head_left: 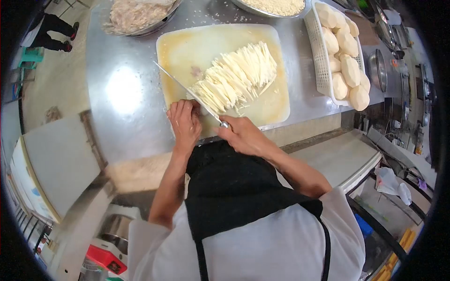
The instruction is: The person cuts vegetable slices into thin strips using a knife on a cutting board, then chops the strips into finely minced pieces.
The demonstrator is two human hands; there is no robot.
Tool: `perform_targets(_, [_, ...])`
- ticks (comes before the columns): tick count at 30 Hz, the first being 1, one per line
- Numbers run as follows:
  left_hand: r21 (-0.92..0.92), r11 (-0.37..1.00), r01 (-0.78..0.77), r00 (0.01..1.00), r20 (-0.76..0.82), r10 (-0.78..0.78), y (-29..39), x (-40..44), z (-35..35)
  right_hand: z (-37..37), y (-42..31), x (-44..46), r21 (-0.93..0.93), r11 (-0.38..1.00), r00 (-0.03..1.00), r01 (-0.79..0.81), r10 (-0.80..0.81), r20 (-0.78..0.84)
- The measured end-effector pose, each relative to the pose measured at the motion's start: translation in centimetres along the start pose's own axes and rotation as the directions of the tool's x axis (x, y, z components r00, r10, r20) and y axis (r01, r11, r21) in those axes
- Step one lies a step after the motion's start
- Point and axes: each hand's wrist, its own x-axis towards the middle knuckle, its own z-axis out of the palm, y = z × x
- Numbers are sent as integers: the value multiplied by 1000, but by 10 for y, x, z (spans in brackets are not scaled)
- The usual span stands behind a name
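My right hand (241, 134) is closed round the handle of a knife (187, 91), whose blade runs up and left over the cutting board (215, 35). Curled fingers of my left hand (185, 122) press down near the board's lower left edge, close beside the blade; a pale piece shows partly at the fingertips, mostly hidden by them. Right of the blade, a long pile of thin pale yellow strips (239, 75) lies across the board. A small pinkish scrap (196, 72) is left of the pile.
A white basket (323, 70) of peeled potatoes (350, 70) stands right of the board. Behind it are a bowl of pale sliced food (138, 16) and a bowl of crumbly grains (276, 5). Another person's legs (54, 30) show at the upper left.
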Motion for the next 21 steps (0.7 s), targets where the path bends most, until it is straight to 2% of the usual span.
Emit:
perform_targets(3, [-25,998,49,998,-39,-50,0,-1,5,-2,-11,-12,-7,999,999,36,-36,16])
perform_targets(6, [-23,1000,14,999,-52,-16,-1,0,3,17,16,14,-106,978,980,182,-189,-57])
perform_targets(7, [-24,1000,-1,997,-74,-1,-3,1,2,16,16,15,-96,977,979,189,-196,-60])
perform_targets(12, [-58,998,-4,998,-67,0,0,-3,0,11,0,-4,-44,987,986,157,-159,-58])
perform_targets(13, [-38,999,-10,998,-62,8,-1,-4,1,15,12,9,-89,987,990,135,-138,-39])
perform_targets(16, [13,999,-39,996,-77,39,-5,-2,-1,8,1,11,-45,997,998,60,-60,-7])
perform_targets(19, [17,998,-52,995,-82,54,-6,0,2,9,-11,-3,-13,998,998,58,-57,8])
perform_targets(21, [38,999,-38,998,-54,40,-9,-4,1,19,11,10,-51,993,994,107,-108,-26])
